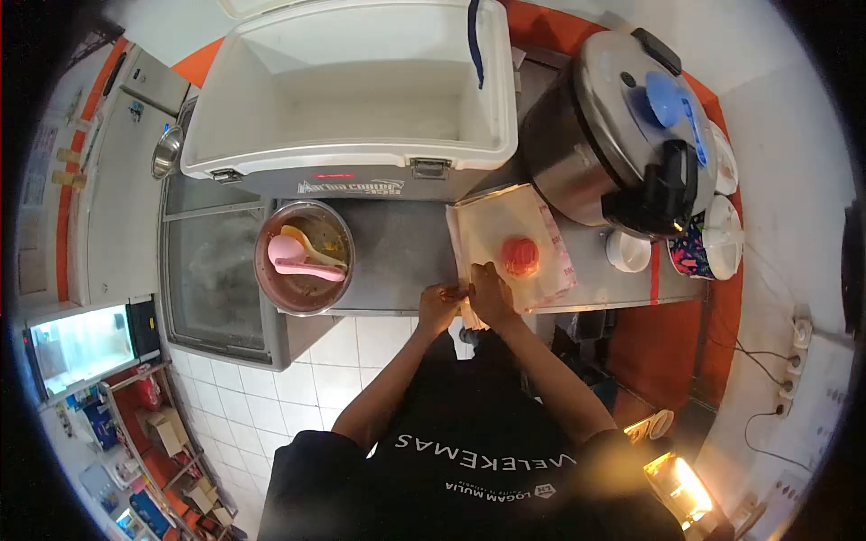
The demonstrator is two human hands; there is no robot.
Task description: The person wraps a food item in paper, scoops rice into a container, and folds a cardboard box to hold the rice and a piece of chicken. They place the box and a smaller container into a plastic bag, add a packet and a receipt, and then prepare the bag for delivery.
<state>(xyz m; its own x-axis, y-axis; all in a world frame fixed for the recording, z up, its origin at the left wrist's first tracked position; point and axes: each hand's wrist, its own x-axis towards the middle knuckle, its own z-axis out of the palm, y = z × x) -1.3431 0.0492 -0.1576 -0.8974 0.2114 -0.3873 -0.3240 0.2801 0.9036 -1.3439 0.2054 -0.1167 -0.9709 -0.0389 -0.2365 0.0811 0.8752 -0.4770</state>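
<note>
Close together at the counter's front edge, my left hand (438,308) and my right hand (492,296) both pinch the near left corner of a stack of wrapping paper (492,225). The paper is pale brown with red print along its edge. A red round object (520,257), perhaps a bundle of rubber bands, rests on the paper to the right of my right hand. Left of my hands, a metal bowl (271,287) holds a pink ladle (307,268) and a yellowish spoon (317,245).
A large open cooler box (361,162) stands behind the paper. At the back right is a big steel rice cooker (577,135) with a blue scoop (664,97) on top. Beside it are a small white bowl (629,252) and a patterned container (690,252).
</note>
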